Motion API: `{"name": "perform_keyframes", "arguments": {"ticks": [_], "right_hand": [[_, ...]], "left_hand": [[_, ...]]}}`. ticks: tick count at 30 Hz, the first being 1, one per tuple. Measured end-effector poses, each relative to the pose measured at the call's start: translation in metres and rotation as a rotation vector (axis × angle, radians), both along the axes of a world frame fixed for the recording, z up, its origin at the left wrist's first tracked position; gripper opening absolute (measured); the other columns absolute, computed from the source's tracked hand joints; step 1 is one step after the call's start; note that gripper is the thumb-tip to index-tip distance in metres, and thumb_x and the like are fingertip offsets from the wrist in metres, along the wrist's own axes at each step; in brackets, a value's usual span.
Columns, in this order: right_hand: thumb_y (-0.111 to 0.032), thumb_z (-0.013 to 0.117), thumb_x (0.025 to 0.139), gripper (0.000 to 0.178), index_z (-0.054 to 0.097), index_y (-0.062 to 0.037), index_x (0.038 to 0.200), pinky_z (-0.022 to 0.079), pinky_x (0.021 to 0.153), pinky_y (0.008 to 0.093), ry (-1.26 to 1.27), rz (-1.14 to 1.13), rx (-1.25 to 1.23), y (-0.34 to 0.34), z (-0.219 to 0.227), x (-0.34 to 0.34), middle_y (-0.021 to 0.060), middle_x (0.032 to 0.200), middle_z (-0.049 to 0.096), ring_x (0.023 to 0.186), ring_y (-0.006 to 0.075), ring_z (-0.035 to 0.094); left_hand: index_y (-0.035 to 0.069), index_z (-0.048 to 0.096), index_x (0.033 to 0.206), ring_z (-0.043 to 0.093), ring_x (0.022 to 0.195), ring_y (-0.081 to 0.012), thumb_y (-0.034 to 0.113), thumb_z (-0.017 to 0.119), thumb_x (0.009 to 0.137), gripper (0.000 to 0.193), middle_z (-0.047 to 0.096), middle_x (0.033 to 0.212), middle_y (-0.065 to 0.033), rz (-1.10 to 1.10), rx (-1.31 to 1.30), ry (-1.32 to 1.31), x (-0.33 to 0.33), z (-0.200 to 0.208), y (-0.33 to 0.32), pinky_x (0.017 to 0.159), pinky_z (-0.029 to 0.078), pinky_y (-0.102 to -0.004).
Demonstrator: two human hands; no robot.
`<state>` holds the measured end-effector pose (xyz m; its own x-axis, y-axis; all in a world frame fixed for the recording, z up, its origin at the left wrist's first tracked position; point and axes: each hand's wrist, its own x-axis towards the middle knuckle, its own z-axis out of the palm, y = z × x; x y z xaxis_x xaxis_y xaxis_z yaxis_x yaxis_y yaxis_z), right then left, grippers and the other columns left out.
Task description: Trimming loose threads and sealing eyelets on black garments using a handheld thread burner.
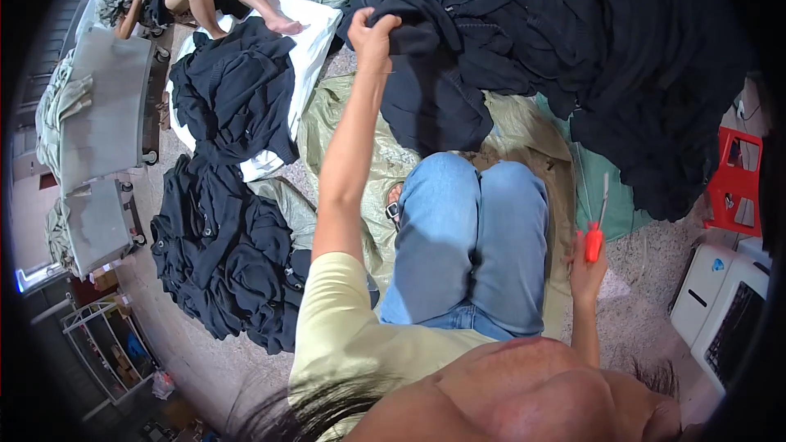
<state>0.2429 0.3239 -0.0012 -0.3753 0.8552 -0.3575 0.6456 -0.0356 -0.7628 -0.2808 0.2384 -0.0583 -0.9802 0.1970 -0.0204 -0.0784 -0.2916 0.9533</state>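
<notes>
Speckled floor, partly sheeted. Dark garment pile fills upper right; white case lower right. Left hand, upper centre, grips dark cloth at pile's left edge; right hand, right of centre, closed round red-handled tool, tip up. Best: cloth taut, tip clear of knees. Blue mark on case, unreadable.

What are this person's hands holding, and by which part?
The left hand holds a dark garment at its left side; which part that is can't be told. The right hand holds a slim tool by its red handle.
</notes>
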Motion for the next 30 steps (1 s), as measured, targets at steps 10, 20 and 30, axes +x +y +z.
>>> {"name": "perform_keyframes", "arguments": {"ticks": [10, 20, 30], "right_hand": [[-0.010, 0.082, 0.080, 0.075, 0.041, 0.0013, 0.142, 0.047, 0.084, 0.0225, 0.802, 0.274, 0.400, -0.004, 0.098, -0.119, 0.0120, 0.130, 0.057, 0.093, 0.0097, 0.058], [-0.007, 0.077, 0.081, 0.055, 0.054, -0.0014, 0.131, 0.052, 0.087, 0.0322, 1.546, 0.410, 0.111, -0.042, 0.252, -0.183, 0.0064, 0.112, 0.069, 0.098, 0.0213, 0.068], [0.001, 0.070, 0.078, 0.028, 0.064, 0.0012, 0.105, 0.047, 0.078, 0.0242, 1.008, 0.538, 0.513, -0.051, 0.322, -0.141, -0.0006, 0.094, 0.064, 0.083, 0.0099, 0.059]], "left_hand": [[0.002, 0.064, 0.094, 0.064, 0.074, -0.0135, 0.001, 0.065, 0.080, 0.014, 0.065, 0.082, -0.0041, -0.588, 0.191, 0.188, 0.147, 0.304, -0.058, 0.070, 0.054, -0.0274], [0.003, 0.038, 0.136, 0.061, 0.101, -0.0155, 0.018, 0.063, 0.096, 0.048, 0.061, 0.114, -0.0090, -0.663, 0.564, 0.482, 0.234, 0.362, -0.092, 0.090, 0.051, -0.0320], [-0.008, 0.044, 0.134, 0.050, 0.119, -0.0408, 0.028, 0.082, 0.075, 0.078, 0.051, 0.130, -0.0236, 0.300, -0.170, 0.866, 0.333, 0.143, -0.125, 0.105, 0.036, -0.0471]]}}
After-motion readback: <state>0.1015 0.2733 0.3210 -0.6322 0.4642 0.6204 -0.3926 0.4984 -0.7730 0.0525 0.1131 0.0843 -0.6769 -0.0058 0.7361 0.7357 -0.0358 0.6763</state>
